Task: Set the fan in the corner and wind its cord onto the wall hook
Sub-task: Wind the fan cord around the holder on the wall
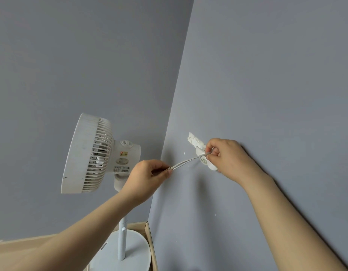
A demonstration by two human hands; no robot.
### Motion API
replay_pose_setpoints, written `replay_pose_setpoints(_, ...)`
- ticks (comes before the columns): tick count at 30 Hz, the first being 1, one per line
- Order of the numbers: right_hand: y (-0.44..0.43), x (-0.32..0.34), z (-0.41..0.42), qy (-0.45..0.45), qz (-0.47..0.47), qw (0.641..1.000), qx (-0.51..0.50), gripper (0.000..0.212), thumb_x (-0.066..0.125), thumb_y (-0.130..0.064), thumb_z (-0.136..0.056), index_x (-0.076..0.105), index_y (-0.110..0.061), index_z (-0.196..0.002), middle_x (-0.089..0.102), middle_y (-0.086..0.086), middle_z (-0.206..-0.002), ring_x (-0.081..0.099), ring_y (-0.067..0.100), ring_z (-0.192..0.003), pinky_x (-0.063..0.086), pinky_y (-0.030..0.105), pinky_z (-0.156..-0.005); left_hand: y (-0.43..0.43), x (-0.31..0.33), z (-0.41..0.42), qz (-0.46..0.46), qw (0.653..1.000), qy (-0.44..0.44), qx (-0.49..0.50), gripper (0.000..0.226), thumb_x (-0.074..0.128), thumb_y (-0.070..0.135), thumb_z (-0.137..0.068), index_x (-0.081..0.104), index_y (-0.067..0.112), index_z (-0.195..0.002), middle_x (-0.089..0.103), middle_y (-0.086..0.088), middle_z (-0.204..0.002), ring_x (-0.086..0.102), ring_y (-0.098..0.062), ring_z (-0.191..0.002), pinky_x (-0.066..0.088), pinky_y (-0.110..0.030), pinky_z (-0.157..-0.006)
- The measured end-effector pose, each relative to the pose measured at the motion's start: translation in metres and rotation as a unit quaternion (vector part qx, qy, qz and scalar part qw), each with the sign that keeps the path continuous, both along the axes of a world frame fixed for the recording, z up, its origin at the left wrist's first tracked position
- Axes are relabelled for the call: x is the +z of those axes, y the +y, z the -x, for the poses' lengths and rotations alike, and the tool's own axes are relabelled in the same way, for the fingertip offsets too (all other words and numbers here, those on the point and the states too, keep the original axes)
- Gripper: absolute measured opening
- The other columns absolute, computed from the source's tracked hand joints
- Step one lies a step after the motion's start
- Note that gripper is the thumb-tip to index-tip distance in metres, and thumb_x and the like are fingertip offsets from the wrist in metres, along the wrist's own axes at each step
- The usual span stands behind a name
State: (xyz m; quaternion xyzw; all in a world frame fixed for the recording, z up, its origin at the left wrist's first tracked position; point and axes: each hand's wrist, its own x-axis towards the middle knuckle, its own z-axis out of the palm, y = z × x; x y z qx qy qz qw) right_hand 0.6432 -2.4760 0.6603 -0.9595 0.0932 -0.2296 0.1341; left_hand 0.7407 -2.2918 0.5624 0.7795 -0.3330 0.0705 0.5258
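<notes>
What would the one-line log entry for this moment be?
fan: standing in corner | cord: stretched between hands | left hand: pinches cord end | right hand: holds cord at hook

A white plastic pedestal fan stands in the corner where the grey left wall meets the grey right wall. Its head is left of the corner line, and its round base rests on the pale wooden floor, close against the right wall. A white plastic wall hook sits on the right wall, right of the corner, about level with the fan's head. A thin white cord runs between the two hands. The left hand pinches it in front of the fan's neck, left of the corner. The right hand pinches it at the hook, covering the hook's right side.
</notes>
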Motion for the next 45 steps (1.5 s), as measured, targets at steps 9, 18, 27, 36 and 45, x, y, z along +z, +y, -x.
replay_pose_setpoints(9, 0.003, -0.017, 0.02, -0.008, -0.011, 1.0, -0.009, 0.015, 0.045, -0.005, -0.088, 0.056, -0.016, -0.086, 0.061, 0.005, -0.079, 0.067, 0.029, -0.063, 0.056, 0.039, -0.063, -0.002, 0.008, 0.02, 0.014, 0.999, 0.0, -0.037, 0.007, 0.074, 0.027, -0.08, 0.075, 0.021, -0.083, 0.058, 0.022, -0.05, 0.05, 0.004, -0.049, 0.036, -0.006, -0.052)
replay_pose_setpoints(18, 0.015, -0.04, 0.029, -0.114, -0.084, 0.988, -0.056, 0.006, 0.062, -0.019, -0.08, 0.059, -0.016, -0.084, 0.058, -0.005, -0.063, 0.056, 0.019, -0.066, 0.043, 0.025, -0.061, -0.006, 0.011, 0.031, 0.02, 0.998, 0.007, -0.063, 0.012, 0.079, 0.031, -0.074, 0.073, 0.024, -0.082, 0.061, 0.004, -0.058, 0.047, 0.0, -0.049, 0.039, -0.012, -0.052)
replay_pose_setpoints(27, 0.018, -0.07, 0.022, -0.211, -0.148, 0.958, -0.121, 0.021, 0.047, -0.002, -0.085, 0.06, -0.016, -0.093, 0.07, 0.008, -0.088, 0.068, 0.03, -0.073, 0.055, 0.04, -0.072, -0.009, 0.002, 0.033, 0.011, 0.993, 0.047, -0.106, 0.016, 0.081, 0.027, -0.073, 0.073, 0.025, -0.085, 0.062, 0.007, -0.064, 0.056, -0.003, -0.057, 0.051, -0.024, -0.064)
replay_pose_setpoints(36, 0.024, -0.08, 0.021, -0.219, -0.102, 0.957, -0.164, 0.024, 0.05, -0.001, -0.087, 0.064, -0.009, -0.106, 0.071, 0.011, -0.1, 0.065, 0.029, -0.092, 0.049, 0.035, -0.08, -0.023, -0.014, 0.025, 0.01, 0.991, 0.086, -0.104, 0.011, 0.081, 0.023, -0.074, 0.07, 0.023, -0.074, 0.069, -0.012, -0.073, 0.058, -0.01, -0.058, 0.053, -0.033, -0.066)
replay_pose_setpoints(45, 0.023, -0.085, 0.028, -0.127, -0.148, 0.969, -0.155, 0.039, 0.056, -0.015, -0.088, 0.057, -0.01, -0.126, 0.064, 0.005, -0.123, 0.059, 0.022, -0.113, 0.044, 0.031, -0.096, -0.037, -0.031, 0.014, -0.007, 0.992, 0.092, -0.082, 0.01, 0.08, 0.027, -0.074, 0.071, 0.024, -0.072, 0.067, 0.0, -0.065, 0.058, -0.005, -0.057, 0.053, -0.028, -0.063)
